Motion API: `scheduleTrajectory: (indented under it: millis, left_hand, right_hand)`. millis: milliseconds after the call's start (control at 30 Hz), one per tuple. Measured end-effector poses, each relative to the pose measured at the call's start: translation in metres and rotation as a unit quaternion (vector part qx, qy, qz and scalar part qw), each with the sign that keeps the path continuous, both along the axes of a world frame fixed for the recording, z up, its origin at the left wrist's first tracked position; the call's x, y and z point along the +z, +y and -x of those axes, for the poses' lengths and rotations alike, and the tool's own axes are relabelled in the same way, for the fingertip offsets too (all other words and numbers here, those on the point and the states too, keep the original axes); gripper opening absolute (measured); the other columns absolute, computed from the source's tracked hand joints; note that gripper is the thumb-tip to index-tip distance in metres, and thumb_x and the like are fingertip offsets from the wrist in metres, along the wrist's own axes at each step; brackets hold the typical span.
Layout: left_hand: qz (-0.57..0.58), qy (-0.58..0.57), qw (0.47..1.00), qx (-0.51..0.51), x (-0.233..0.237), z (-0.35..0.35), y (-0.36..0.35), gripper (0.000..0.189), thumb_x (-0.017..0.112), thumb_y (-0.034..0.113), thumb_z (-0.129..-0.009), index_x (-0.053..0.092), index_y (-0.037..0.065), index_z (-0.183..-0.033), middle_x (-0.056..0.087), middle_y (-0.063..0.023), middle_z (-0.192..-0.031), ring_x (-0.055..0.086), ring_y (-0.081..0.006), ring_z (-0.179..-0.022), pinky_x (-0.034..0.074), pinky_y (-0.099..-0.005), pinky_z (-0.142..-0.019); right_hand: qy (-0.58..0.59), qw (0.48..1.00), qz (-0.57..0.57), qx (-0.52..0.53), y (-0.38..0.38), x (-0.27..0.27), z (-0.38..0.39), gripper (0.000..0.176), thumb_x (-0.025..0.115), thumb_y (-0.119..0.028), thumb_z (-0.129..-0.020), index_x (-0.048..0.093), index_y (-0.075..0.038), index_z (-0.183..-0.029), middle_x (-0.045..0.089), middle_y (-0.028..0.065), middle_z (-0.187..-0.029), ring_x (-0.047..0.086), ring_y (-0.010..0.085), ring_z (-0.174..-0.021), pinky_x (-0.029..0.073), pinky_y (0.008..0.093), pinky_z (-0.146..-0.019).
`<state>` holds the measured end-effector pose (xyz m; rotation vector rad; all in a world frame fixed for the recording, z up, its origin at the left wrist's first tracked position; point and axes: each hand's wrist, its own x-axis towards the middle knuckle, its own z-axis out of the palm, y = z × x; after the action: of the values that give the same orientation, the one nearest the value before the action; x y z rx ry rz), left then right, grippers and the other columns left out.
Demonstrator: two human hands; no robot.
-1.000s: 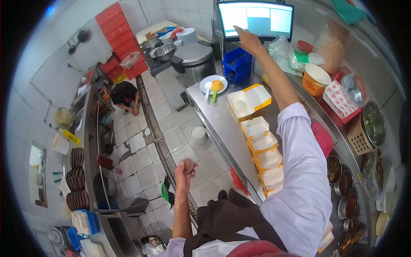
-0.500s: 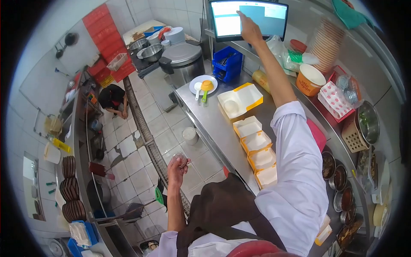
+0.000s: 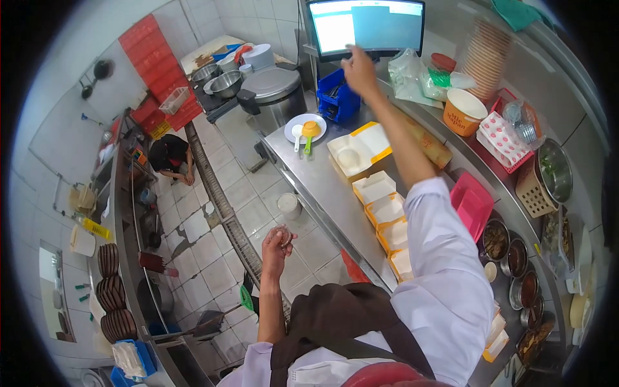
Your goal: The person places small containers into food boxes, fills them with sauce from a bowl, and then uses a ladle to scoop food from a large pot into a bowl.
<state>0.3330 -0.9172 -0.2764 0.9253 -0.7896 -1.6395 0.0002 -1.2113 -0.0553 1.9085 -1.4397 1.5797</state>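
Note:
My right hand (image 3: pixel 361 69) reaches up to the lower edge of the bright monitor (image 3: pixel 367 29), its index finger stretched out and nothing held. Low over the floor side, my left hand (image 3: pixel 273 253) is closed around a small clear plastic cup (image 3: pixel 282 235), largely covered by the fingers. Under my right arm, an open white and yellow box (image 3: pixel 348 157) holds a rounded white mound. Several smaller open boxes (image 3: pixel 374 187) stand in a row beside it on the steel counter (image 3: pixel 316 171).
A plate (image 3: pixel 290 122) carries a white scoop and a green-handled one. Behind it stand a blue cutlery bin (image 3: pixel 338 97) and a large cooker (image 3: pixel 272 87). Sauce pots (image 3: pixel 518 258) and a pink tray (image 3: pixel 471 203) lie at right. A person (image 3: pixel 171 155) crouches across the tiled aisle.
My right hand has come down and left, from the middle of the screen to its lower edge. My left hand has shifted slightly right, still around the cup. The view has moved a little.

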Motion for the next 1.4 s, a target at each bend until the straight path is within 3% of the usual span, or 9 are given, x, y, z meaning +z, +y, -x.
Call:
scheduleTrajectory:
  millis: [67,200,267,533,833,967,1067,1167,1400]
  left_hand:
    - [0.022,0.006,1.000,0.011,0.002,0.008,-0.004,0.029,0.050,0.022,-0.089,0.051,0.001,-0.109,0.054,-0.0055,-0.081,0.060,-0.0190,-0.082,0.037,-0.0228,-0.045]
    - [0.034,-0.003,0.999,0.035,0.000,0.030,-0.012,0.028,0.050,0.021,-0.090,0.051,0.001,-0.109,0.055,-0.0054,-0.082,0.059,-0.0184,-0.081,0.037,-0.0224,-0.045]
    - [0.029,-0.026,0.998,0.046,0.004,0.045,-0.012,0.025,0.049,0.018,-0.091,0.051,0.001,-0.109,0.056,-0.0050,-0.083,0.059,-0.0163,-0.077,0.038,-0.0220,-0.046]
    - [0.037,-0.027,0.999,0.016,-0.029,0.111,0.002,0.024,0.046,0.015,-0.093,0.051,0.002,-0.112,0.061,-0.0113,-0.100,0.062,-0.0195,-0.079,0.052,-0.0272,-0.059]
    - [-0.002,-0.010,0.997,-0.072,-0.022,0.161,0.025,0.027,0.045,0.017,-0.093,0.051,0.001,-0.115,0.062,-0.0090,-0.089,0.061,-0.0149,-0.066,0.050,-0.0252,-0.051]
    - [0.081,-0.097,0.987,-0.097,-0.027,0.187,0.041,0.026,0.046,0.015,-0.092,0.056,-0.001,-0.110,0.063,-0.0088,-0.083,0.059,-0.0135,-0.059,0.049,-0.0240,-0.048]
    - [0.160,-0.171,0.972,-0.036,-0.029,0.209,0.057,0.025,0.047,0.014,-0.092,0.060,-0.002,-0.106,0.063,-0.0080,-0.082,0.058,-0.0110,-0.061,0.048,-0.0227,-0.049]
    - [0.142,-0.144,0.978,-0.054,-0.038,0.233,0.073,0.025,0.047,0.014,-0.092,0.060,-0.002,-0.106,0.063,-0.0075,-0.079,0.057,-0.0095,-0.061,0.047,-0.0223,-0.049]
    - [0.135,-0.076,0.968,-0.200,-0.027,0.286,0.132,0.026,0.050,0.016,-0.092,0.057,-0.002,-0.108,0.061,-0.0070,-0.081,0.058,-0.0107,-0.061,0.047,-0.0221,-0.045]
  right_hand:
    - [-0.101,0.988,-0.031,0.113,0.057,-0.046,-0.036,0.027,0.059,-0.008,-0.077,0.055,-0.005,-0.104,0.060,0.0135,-0.076,0.056,0.0272,-0.062,0.046,0.0367,-0.060]
    - [-0.193,0.912,-0.266,0.245,0.182,-0.173,-0.106,0.020,0.064,-0.016,-0.080,0.054,-0.004,-0.093,0.059,0.0072,-0.079,0.056,0.0150,-0.067,0.046,0.0297,-0.063]
    - [-0.323,0.786,-0.384,0.361,0.237,-0.211,-0.130,0.029,0.064,-0.020,-0.080,0.055,-0.007,-0.105,0.058,0.0015,-0.085,0.052,0.0075,-0.071,0.045,0.0222,-0.060]
    - [-0.224,0.906,-0.319,0.167,0.306,-0.236,-0.111,0.034,0.064,-0.018,-0.077,0.056,-0.001,-0.106,0.062,0.0099,-0.093,0.058,0.0166,-0.079,0.047,0.0308,-0.070]
    - [-0.518,0.727,-0.373,0.252,0.341,-0.253,-0.060,0.022,0.053,-0.003,-0.087,0.054,-0.002,-0.108,0.060,0.0036,-0.085,0.052,0.0064,-0.066,0.041,0.0200,-0.053]
    - [-0.528,0.717,-0.396,0.224,0.367,-0.251,-0.037,0.023,0.053,-0.001,-0.085,0.053,-0.001,-0.108,0.060,0.0034,-0.086,0.051,0.0054,-0.066,0.040,0.0200,-0.051]
    - [-0.460,0.808,-0.330,0.164,0.387,-0.254,-0.031,0.028,0.054,0.001,-0.084,0.052,-0.001,-0.112,0.057,0.0028,-0.085,0.050,0.0072,-0.065,0.040,0.0210,-0.052]
    - [-0.546,0.746,-0.325,0.197,0.415,-0.246,-0.009,0.028,0.053,0.002,-0.084,0.051,0.001,-0.113,0.056,0.0032,-0.085,0.050,0.0080,-0.065,0.040,0.0210,-0.052]
    - [-0.457,0.834,-0.309,0.022,0.475,-0.251,0.060,0.020,0.051,-0.014,-0.090,0.063,0.001,-0.083,0.059,0.0041,-0.064,0.052,0.0097,-0.052,0.040,0.0245,-0.048]
